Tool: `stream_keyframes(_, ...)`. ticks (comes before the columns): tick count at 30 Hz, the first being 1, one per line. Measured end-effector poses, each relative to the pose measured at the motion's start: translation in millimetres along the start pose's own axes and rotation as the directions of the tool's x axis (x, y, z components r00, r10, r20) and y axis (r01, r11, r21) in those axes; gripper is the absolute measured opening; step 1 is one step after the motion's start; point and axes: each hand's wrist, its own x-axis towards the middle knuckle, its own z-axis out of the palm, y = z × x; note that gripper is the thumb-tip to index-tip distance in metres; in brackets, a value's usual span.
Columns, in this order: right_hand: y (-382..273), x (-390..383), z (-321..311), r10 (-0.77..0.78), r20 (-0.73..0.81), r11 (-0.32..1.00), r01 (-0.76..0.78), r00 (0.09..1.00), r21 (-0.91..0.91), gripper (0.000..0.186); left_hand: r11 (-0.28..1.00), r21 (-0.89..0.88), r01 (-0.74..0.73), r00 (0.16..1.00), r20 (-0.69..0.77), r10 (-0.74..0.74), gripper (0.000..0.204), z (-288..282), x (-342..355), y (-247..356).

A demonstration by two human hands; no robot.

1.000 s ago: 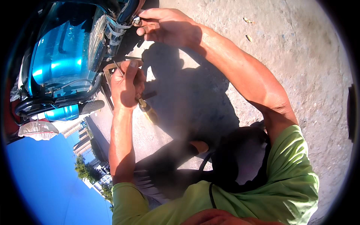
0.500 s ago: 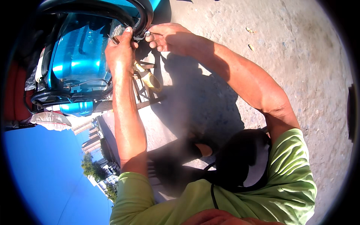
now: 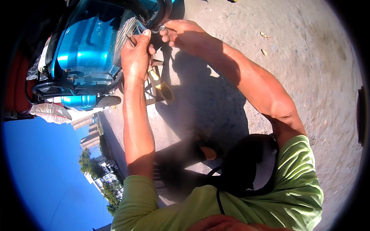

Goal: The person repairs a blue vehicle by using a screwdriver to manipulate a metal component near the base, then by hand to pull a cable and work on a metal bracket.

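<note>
No lettering, number or sign can be read. A white sack [image 3: 52,112], at the lower left of the blue vehicle [image 3: 83,50], carries faint reddish marks, too small to tell whether they are print. The buildings [image 3: 90,135] below the vehicle are too far off for any sign to be made out.

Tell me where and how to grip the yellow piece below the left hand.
Probably grip the yellow piece by its wide lower end, coming from the person's right: that end flares and juts clear of the left hand, while the narrow upper end runs close to that hand and the left forearm lies on the other side.
</note>
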Motion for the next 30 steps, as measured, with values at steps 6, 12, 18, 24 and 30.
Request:
stream_keyframes(6, 11, 6, -1, 0.011, 0.016, 1.0, -0.011, 1.0, 0.001, 0.025, 0.482, -0.64, 0.598, 0.784, 0.592, -0.187, 0.036, -39, -70, -104)
stream_keyframes(12, 2, -4, 7, 0.029, -0.049, 0.993, -0.024, 0.998, 0.112, 0.023, 0.453, -0.04, 0.891, 0.268, 0.851, -0.452, 0.037, 17, -268, -191)
stream_keyframes(18, 9, -5, 7, 0.012, -0.113, 0.998, -0.005, 0.994, 0.065, 0.023, 0.223, -0.085, 0.971, 0.21, 0.749, -0.629, 0.024, 17, -255, -155)
stream_keyframes(24, 6, 5, 2, 0.075, -0.014, 0.979, -0.071, 0.997, 0.19, 0.019, 0.804, 0.293, 0.518, 0.385, 0.759, -0.525, 0.052, 19, -301, -234)
stream_keyframes(30, 0, 3, 4, 0.125, -0.041, 0.982, -0.118, 0.991, 0.147, 0.02, 0.713, -0.044, 0.7, 0.61, 0.556, -0.565, 0.042, -3, -230, -180)
